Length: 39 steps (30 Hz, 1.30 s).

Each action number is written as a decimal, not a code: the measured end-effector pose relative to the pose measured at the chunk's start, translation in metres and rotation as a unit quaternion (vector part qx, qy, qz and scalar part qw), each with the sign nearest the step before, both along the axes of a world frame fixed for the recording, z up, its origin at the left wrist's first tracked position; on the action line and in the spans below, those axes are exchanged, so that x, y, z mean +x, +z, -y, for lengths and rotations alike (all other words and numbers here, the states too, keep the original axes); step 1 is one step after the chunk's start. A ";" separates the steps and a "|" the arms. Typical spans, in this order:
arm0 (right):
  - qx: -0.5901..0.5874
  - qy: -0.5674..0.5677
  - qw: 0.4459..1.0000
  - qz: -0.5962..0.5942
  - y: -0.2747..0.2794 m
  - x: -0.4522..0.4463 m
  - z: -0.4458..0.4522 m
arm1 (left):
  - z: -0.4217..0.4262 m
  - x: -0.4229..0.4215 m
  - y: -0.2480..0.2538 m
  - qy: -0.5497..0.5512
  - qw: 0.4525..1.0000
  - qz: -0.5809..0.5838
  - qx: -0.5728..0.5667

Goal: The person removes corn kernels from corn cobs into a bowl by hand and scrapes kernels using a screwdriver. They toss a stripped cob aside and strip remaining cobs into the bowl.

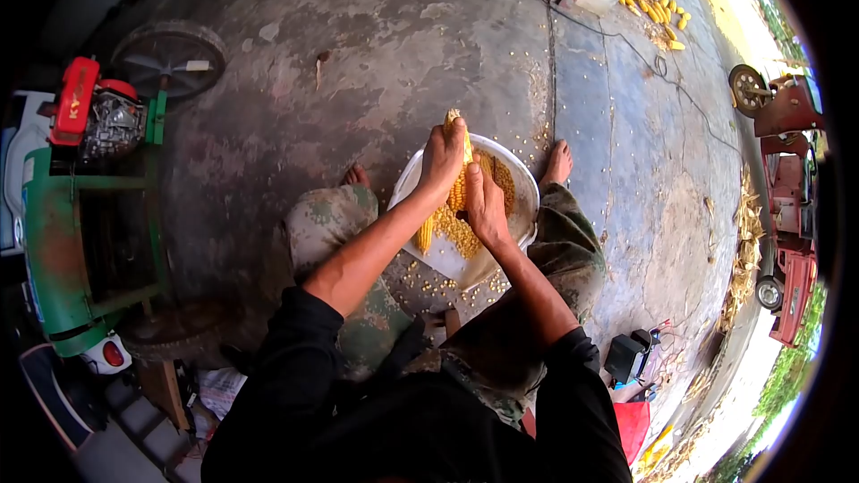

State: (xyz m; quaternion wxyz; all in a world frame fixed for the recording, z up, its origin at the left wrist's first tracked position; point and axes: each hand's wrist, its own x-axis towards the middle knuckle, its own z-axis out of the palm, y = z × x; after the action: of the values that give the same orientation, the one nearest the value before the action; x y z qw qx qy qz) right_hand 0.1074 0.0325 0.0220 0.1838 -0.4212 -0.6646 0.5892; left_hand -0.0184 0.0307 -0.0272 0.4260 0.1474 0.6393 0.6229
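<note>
Above a white basin (530,181) between my feet, my left hand (441,159) is closed around a corn cob (467,148), whose pale tip sticks up past the fingers. My right hand (486,206) is closed against the lower part of this cob, its thumb pressed along the kernels. Inside the basin are loose yellow corn kernels (456,234). Another ear of corn (425,233) leans by the left inner side of the basin. My palms and some fingertips are hidden.
Scattered kernels (434,284) lie on the concrete floor around the basin. A green machine with a red engine (76,100) stands at the left. Corn ears (658,4) are piled at the upper right, near a cable (662,63). Red vehicles (792,277) are parked outside.
</note>
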 end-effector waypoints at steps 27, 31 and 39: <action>-0.060 -0.060 0.996 0.000 -0.027 0.007 -0.017 | 0.003 0.014 0.011 -0.089 0.970 -0.224 -0.014; -0.073 -0.049 0.995 -0.037 -0.026 0.009 -0.017 | 0.004 0.006 0.017 -0.082 0.982 -0.166 -0.026; -0.091 0.016 0.994 -0.059 -0.013 0.003 0.000 | -0.001 -0.002 0.006 0.019 0.998 0.059 0.007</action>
State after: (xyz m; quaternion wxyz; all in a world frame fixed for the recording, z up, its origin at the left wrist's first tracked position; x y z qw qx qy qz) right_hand 0.1105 0.0323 0.0093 0.1742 -0.3897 -0.6028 0.6741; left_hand -0.0204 0.0319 -0.0213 0.4505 0.1010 0.6112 0.6429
